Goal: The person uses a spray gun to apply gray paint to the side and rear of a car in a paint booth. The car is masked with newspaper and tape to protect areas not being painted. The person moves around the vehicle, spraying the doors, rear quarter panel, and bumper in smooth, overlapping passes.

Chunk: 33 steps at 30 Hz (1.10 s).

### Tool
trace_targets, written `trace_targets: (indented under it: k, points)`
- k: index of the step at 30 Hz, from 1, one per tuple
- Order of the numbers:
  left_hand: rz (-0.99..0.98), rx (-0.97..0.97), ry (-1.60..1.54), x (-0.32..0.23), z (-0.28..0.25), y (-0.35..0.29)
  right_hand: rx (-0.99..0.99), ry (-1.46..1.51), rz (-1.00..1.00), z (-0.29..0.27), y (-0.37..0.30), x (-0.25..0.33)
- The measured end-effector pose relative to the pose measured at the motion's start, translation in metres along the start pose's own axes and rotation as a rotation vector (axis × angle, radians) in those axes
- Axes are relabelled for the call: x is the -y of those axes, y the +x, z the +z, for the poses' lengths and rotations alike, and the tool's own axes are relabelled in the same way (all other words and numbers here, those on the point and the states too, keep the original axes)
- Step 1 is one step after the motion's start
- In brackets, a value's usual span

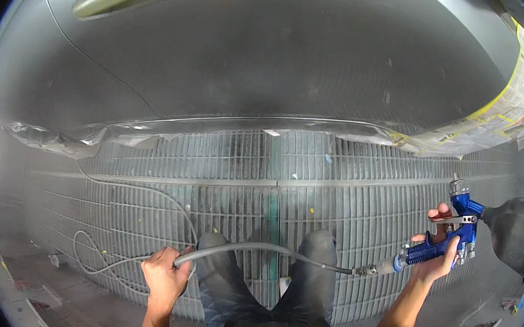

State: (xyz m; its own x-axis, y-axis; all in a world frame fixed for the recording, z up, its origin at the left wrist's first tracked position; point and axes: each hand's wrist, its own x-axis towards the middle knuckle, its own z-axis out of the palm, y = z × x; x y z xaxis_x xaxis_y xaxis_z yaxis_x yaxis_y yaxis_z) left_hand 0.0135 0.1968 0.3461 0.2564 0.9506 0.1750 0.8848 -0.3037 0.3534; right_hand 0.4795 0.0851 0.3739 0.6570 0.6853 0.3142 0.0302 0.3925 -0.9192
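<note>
Open grating beyond panel edge; left grip clasping hose, right grip clasping sprayer

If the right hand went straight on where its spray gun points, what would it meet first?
Its spray gun would likely touch the masking paper along the grey panel; depth is unclear.

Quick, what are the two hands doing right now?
Left hand: closed, holding the grey hose.
Right hand: closed around the handle of the blue spray gun.
</note>
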Motion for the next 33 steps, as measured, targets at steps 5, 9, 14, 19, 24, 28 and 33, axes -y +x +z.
trace_targets:
  k: [5, 9, 14, 19, 24, 28, 33]
  points:
    - [-0.058, 0.109, 0.047, -0.022, -0.069, 0.002, -0.103, 0.023, 0.112, -0.006, 0.003, 0.073]
    - [-0.136, 0.121, 0.063, -0.026, -0.119, -0.002, -0.255, -0.076, 0.230, 0.009, 0.008, 0.131]
    - [-0.209, 0.063, 0.096, -0.011, -0.166, -0.008, -0.279, -0.173, 0.298, 0.084, 0.031, 0.172]
    - [-0.292, -0.055, 0.013, 0.065, -0.198, -0.017, -0.097, -0.112, 0.364, 0.219, 0.047, 0.177]
    - [-0.426, -0.197, 0.080, 0.167, -0.251, -0.028, 0.141, 0.056, 0.463, 0.376, 0.049, 0.166]
    - [-0.577, -0.286, 0.135, 0.222, -0.298, -0.031, 0.346, 0.128, 0.546, 0.494, 0.055, 0.162]
    - [-0.536, -0.413, 0.169, 0.250, -0.327, -0.024, 0.550, 0.195, 0.564, 0.583, 0.066, 0.162]
